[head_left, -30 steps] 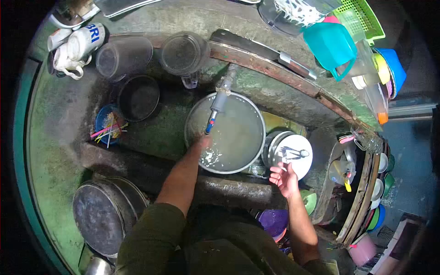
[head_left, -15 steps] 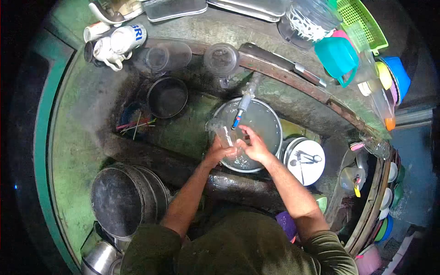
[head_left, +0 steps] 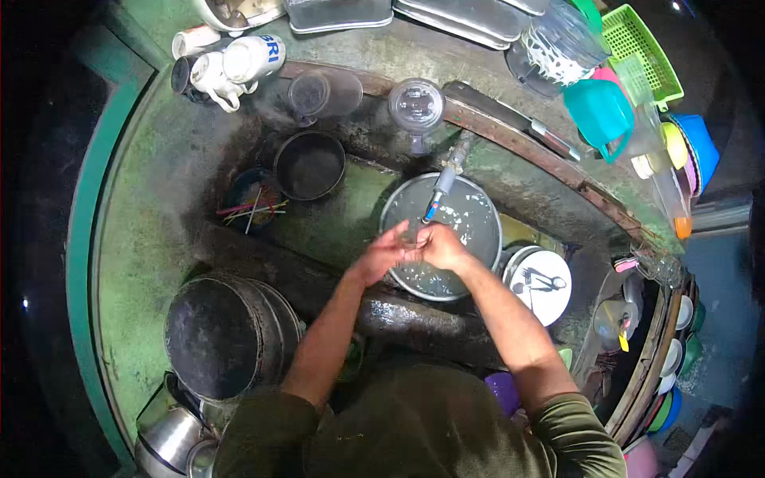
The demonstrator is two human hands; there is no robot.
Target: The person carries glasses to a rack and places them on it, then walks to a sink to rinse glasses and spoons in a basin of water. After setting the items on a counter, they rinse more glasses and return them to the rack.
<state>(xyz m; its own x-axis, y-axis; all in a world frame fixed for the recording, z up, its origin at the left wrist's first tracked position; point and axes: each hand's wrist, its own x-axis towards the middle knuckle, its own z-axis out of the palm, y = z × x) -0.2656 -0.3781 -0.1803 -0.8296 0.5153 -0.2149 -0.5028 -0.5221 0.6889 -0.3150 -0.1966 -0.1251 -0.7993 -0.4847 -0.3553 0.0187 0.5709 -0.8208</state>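
Just below the tap (head_left: 434,205), my left hand (head_left: 381,256) is curled around a clear glass (head_left: 412,233), which is mostly hidden by my fingers. My right hand (head_left: 444,246) closes on the same glass from the other side, its fingertips meeting those of the left. Both hands are above a round metal basin (head_left: 493,239) of cloudy water with light reflections on its surface.
A dark pot (head_left: 309,166) and a bowl of straws (head_left: 253,209) are in the sink's left part. A white-lidded container (head_left: 542,287) stands right of the basin. A knife (head_left: 554,142), mugs (head_left: 253,59) and a teal jug (head_left: 598,118) lie along the ledge. A large blackened pot (head_left: 211,338) is at left.
The glass has turned in my hands and less of it shows. My hands have drawn closer together under the tap. The whole view has shifted slightly.
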